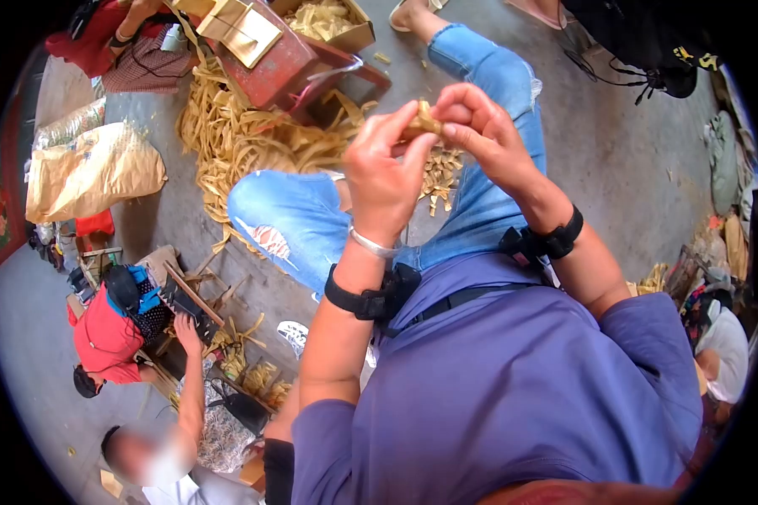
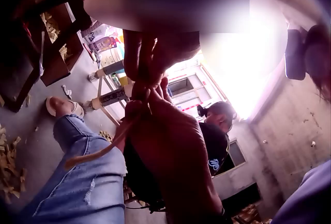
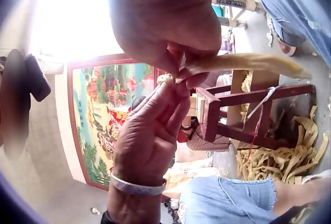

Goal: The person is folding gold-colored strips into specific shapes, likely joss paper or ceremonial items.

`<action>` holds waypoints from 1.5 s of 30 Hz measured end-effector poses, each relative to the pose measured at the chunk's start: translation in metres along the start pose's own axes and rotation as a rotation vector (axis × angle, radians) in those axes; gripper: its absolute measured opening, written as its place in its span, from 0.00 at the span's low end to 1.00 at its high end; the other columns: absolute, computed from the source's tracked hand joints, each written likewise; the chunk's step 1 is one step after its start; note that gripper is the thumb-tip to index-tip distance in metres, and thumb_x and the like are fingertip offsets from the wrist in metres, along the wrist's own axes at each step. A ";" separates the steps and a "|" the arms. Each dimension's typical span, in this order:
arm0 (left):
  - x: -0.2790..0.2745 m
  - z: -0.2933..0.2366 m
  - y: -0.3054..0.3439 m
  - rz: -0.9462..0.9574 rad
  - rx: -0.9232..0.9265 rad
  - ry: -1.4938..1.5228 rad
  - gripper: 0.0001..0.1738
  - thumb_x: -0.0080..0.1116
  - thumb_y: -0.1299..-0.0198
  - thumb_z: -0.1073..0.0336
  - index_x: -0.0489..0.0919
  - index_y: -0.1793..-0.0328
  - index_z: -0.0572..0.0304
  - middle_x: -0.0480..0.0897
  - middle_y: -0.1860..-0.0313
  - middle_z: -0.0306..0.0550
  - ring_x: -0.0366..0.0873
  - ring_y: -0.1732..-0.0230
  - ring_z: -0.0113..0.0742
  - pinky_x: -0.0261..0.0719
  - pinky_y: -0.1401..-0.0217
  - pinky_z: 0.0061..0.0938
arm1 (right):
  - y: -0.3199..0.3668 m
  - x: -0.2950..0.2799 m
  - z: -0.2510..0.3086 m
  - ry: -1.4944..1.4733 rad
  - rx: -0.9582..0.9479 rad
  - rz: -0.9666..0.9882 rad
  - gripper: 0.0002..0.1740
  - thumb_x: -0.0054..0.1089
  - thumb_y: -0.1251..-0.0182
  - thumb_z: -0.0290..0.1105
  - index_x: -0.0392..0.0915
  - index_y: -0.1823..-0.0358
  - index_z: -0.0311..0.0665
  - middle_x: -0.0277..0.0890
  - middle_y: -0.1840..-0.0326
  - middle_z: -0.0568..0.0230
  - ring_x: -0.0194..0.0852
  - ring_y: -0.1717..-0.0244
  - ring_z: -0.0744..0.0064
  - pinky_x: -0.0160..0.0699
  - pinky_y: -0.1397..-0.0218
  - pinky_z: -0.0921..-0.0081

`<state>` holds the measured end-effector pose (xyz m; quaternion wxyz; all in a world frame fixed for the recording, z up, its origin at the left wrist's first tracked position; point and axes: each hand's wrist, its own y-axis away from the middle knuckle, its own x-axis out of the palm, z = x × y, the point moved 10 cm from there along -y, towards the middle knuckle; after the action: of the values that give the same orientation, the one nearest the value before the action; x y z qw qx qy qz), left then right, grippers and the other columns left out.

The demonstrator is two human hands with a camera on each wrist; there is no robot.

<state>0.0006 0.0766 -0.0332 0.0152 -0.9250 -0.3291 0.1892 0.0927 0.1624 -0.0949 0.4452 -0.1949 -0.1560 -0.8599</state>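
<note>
Close together above the knees, both hands work on a flat yellowish strip (image 1: 426, 119). The left hand (image 1: 385, 175), with a bangle at its wrist, pinches a small folded part between thumb and fingers. Facing it, the right hand (image 1: 495, 145) pinches the same strip right beside that fold. In the right wrist view the strip's long end (image 3: 248, 62) sticks out past the right fingers; a little knot-like bend (image 3: 166, 79) shows at the left fingertips. Below the hands, several short knotted pieces (image 1: 440, 178) lie on the floor.
A large heap of loose yellow strips (image 1: 227, 126) spreads by a red wooden stool (image 1: 265, 71). Behind it stands a box (image 1: 360, 38) of yellow pieces. A brown sack (image 1: 97, 172) lies at left. Other people sit nearby, one in a red shirt (image 1: 109, 337).
</note>
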 end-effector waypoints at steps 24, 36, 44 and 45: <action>-0.060 0.075 -0.005 0.114 -0.461 0.575 0.08 0.61 0.40 0.70 0.77 0.57 0.62 0.82 0.64 0.46 0.82 0.69 0.32 0.83 0.64 0.25 | -0.010 0.019 0.035 0.553 -0.017 0.105 0.07 0.66 0.39 0.26 0.82 0.64 0.29 0.79 0.71 0.70 0.73 0.69 0.87 0.71 0.67 0.87; -0.060 0.053 -0.041 0.207 -0.454 0.559 0.09 0.67 0.46 0.75 0.82 0.59 0.69 0.84 0.69 0.46 0.82 0.72 0.28 0.83 0.67 0.19 | -0.062 0.073 0.055 0.880 -0.332 0.264 0.11 0.71 0.48 0.29 0.85 0.62 0.40 0.75 0.75 0.64 0.73 0.73 0.70 0.68 0.72 0.75; -0.123 0.103 -0.098 -0.019 -0.449 0.639 0.06 0.58 0.40 0.74 0.79 0.58 0.71 0.83 0.70 0.49 0.83 0.74 0.34 0.86 0.68 0.27 | -0.160 0.115 0.056 1.029 -0.578 0.340 0.06 0.67 0.45 0.29 0.84 0.66 0.36 0.78 0.73 0.59 0.76 0.72 0.62 0.73 0.69 0.71; -0.135 0.112 -0.115 -0.065 -0.422 0.633 0.06 0.58 0.40 0.75 0.78 0.58 0.71 0.83 0.70 0.50 0.83 0.73 0.35 0.87 0.68 0.28 | -0.179 0.121 0.054 1.032 -0.650 0.332 0.06 0.66 0.45 0.29 0.84 0.66 0.36 0.78 0.72 0.58 0.77 0.72 0.60 0.74 0.68 0.70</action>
<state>-0.2050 0.0723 -0.0737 -0.0687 -0.9094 -0.3692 -0.1785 -0.1083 0.2004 -0.0069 0.5088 0.0980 0.3801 -0.7662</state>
